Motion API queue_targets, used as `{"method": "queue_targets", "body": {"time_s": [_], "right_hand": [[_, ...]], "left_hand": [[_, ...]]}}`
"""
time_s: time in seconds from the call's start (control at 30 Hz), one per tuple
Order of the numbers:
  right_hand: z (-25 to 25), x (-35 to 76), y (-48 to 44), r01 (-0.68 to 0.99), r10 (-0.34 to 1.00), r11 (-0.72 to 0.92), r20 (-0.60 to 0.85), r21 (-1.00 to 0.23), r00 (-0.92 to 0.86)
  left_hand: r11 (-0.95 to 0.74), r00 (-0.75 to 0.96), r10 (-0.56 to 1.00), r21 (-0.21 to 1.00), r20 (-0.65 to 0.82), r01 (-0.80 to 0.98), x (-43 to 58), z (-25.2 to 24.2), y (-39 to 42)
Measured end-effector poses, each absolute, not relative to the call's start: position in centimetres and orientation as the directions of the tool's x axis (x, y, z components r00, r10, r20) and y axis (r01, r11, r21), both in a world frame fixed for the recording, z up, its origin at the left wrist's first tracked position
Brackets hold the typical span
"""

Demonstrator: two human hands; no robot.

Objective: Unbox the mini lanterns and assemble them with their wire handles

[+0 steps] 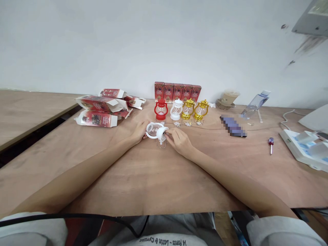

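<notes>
A small white lantern [161, 134] lies on its side, its base turned toward the right. My left hand [140, 132] is closed around its left end, the fingers partly hidden behind the handle. At the open underside of the base, my right hand [179, 140] has its fingertips pinched together. Something small and dark shows at those fingertips, too small to make out. Just below the lantern is a thin outlined metal-looking piece [161, 145] on the table. Behind stand a red lantern [161, 115], another white lantern [176, 116] and two gold lanterns, all upright.
Several red boxes [178, 91] stand against the wall. Opened red cartons [97, 118] are heaped at the left. To the right are a drink cup [229, 98], a tilted clear bottle [256, 102], a phone [233, 126], a screwdriver [271, 141] and a power strip [304, 150].
</notes>
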State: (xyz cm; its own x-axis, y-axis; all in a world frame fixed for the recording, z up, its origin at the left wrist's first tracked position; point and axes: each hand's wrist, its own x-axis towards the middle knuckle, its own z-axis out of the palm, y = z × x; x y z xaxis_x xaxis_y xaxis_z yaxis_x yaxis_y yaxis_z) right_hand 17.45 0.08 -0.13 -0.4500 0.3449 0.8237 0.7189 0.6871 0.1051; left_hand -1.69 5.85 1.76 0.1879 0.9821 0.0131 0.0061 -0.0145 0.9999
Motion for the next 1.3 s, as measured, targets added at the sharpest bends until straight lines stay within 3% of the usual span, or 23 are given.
{"method": "queue_targets", "body": {"time_s": [0.43, 0.87, 1.1, 1.3], "right_hand": [[0.01, 17.40, 0.09, 0.723, 0.318, 0.678, 0.834, 0.131, -0.450], [-0.28, 17.36, 0.16, 0.693, 0.341, 0.718, 0.835, 0.065, -0.432], [-0.26, 17.48, 0.17, 0.665, 0.440, 0.746, 0.769, -0.026, -0.464], [-0.51, 17.61, 0.50, 0.643, 0.455, 0.766, 0.716, -0.012, -0.529]], "left_hand": [[-0.004, 0.178, 0.984, 1.000, 0.001, 0.016, -1.72, 1.61, 5.93], [0.006, 0.144, 0.990, 0.998, 0.004, -0.065, -1.68, 1.86, 6.02], [-0.048, -0.001, 0.999, 0.993, 0.048, -0.108, -1.79, 1.74, 6.27], [-0.083, -0.118, 0.991, 0.990, 0.070, -0.113, -2.12, 2.09, 6.47]]}}
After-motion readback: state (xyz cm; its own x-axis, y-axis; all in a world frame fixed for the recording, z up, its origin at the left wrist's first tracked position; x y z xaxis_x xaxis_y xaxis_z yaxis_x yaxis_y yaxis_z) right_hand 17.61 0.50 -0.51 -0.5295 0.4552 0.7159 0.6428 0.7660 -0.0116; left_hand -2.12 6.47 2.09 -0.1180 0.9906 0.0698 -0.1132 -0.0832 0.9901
